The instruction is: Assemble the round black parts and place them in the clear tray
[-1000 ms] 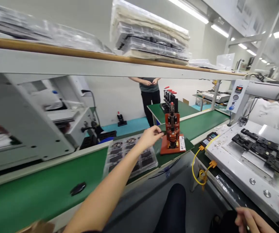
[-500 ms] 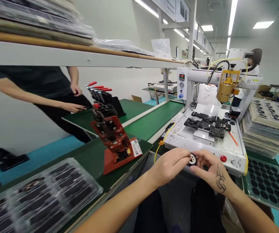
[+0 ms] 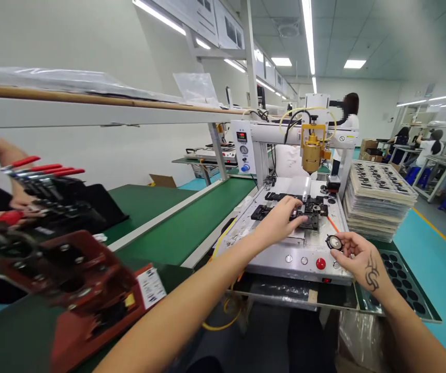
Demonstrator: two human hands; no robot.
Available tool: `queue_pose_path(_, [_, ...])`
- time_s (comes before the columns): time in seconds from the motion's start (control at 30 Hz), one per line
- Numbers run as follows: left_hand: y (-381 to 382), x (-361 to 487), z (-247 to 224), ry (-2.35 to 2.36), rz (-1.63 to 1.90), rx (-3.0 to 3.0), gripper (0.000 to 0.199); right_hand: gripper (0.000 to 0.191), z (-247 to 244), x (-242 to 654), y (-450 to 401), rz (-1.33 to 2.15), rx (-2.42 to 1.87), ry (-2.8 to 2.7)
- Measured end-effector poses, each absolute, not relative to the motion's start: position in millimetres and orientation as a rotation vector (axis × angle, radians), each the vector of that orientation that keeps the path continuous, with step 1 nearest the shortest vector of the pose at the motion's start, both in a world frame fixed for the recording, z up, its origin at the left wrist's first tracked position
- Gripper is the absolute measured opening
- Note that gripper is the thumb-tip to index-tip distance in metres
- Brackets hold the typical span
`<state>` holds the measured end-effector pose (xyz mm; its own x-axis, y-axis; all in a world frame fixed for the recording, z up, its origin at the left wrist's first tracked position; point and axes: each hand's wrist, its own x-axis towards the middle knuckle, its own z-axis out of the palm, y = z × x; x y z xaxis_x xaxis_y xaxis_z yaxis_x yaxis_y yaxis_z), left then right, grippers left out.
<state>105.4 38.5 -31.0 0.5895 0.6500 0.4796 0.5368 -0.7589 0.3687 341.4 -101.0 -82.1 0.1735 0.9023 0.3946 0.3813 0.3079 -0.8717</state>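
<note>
The left hand [image 3: 282,220] is withdrawn from the round black part [image 3: 334,242] and now extends over the black fixture [image 3: 312,223]. The right hand [image 3: 357,255] alone retains the round black part. The clear compartment tray has left the view.

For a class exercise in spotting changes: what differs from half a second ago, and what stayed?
The left hand has come away from the round black ring with a pale centre and moved forward to the black blocky fixtures on the white machine bed; whether it touches them is unclear. Unchanged: the right hand holds the ring, and the thin orange stick lies on the bed.
</note>
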Motion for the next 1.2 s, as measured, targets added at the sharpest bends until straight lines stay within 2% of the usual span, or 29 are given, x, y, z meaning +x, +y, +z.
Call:
queue_pose_path(0.1, [93.7, 152.4, -18.1, 1.067, 0.72, 2.682, 0.029, 0.04, -71.1, 360.5, -108.9, 0.479, -1.282, -1.396])
queue_pose_path(0.2, [131.3, 186.6, -13.9, 1.109, 0.475, 2.705, 0.035, 0.042, -64.8, 374.4, -122.4, 0.449, -1.297, -1.363])
queue_pose_path(0.37, [162.7, 204.7, -8.9, 1.123, 0.033, 2.683, 0.034, 0.043, -67.6, 403.9, -137.0, 0.449, -1.337, -1.287])
queue_pose_path(0.5, [171.4, 213.6, -2.9, 1.101, -0.129, 2.672, 0.03, 0.048, -69.5, 414.8, -122.1, 0.481, -1.307, -1.318])
queue_pose_path(0.77, [165.2, 208.3, -15.8, 1.103, 0.008, 2.663, 0.032, 0.062, -78.4, 388.9, -50.5, 0.428, -1.275, -1.345])
queue_pose_path(0.9, [166.9, 193.3, -15.6, 1.069, 0.182, 2.604, 0.046, 0.065, -74.3, 384.5, -25.0, 0.436, -1.261, -1.362])
queue_pose_path(1.03, [170.0, 185.3, -9.0, 1.014, 0.334, 2.528, 0.055, 0.069, -71.9, 388.3, -20.1, 0.43, -1.235, -1.341])
queue_pose_path(1.2, [169.6, 184.1, -7.7, 0.949, 0.38, 2.468, 0.055, 0.071, -76.6, 400.2, -31.5, 0.433, -1.228, -1.306])
